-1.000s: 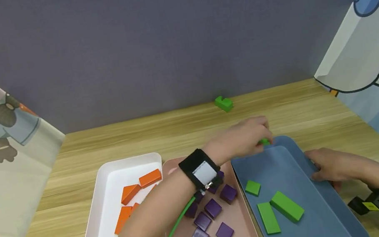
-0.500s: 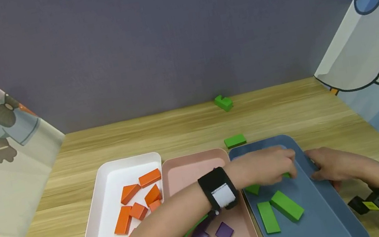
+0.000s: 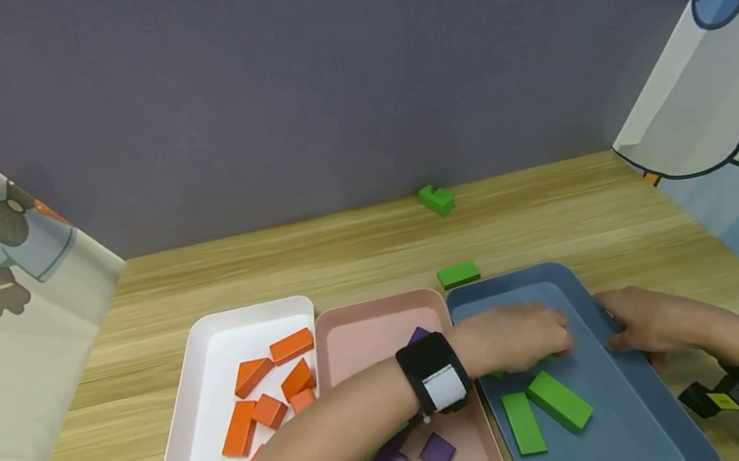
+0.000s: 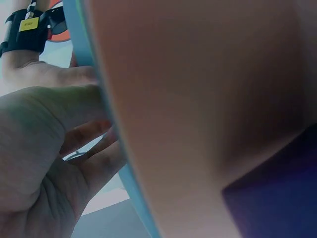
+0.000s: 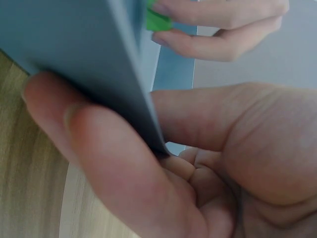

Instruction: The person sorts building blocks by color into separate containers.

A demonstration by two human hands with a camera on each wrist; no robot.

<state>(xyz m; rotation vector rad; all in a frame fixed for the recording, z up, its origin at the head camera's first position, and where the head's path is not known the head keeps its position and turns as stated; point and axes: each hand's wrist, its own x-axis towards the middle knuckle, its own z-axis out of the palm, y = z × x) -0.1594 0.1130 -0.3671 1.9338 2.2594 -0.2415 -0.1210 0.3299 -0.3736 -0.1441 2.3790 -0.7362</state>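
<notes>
My left hand [image 3: 515, 338] reaches over the far part of the blue tray [image 3: 633, 423], fingers pointing down. In the right wrist view its thumb and finger pinch a small green block [image 5: 157, 21]; the head view mostly hides it. My right hand [image 3: 653, 321] grips the tray's right wall, with the thumb inside and fingers outside, as the right wrist view shows. Lying in the blue tray are green blocks, among them a long one [image 3: 559, 400] and a flat one [image 3: 524, 423]. The left wrist view is largely filled by a blurred pink tray wall.
Left of the blue tray stand a pink tray [image 3: 363, 322] with purple cubes [image 3: 438, 452] and a white tray [image 3: 187, 460] with orange blocks [image 3: 238, 429]. On the wooden table beyond lie a green block [image 3: 458, 274] and a notched green block [image 3: 437, 200] near the grey wall.
My left hand has moved from the blue tray's far rim into the tray with a green block, then slightly left and lower. The right hand stays on the tray wall.
</notes>
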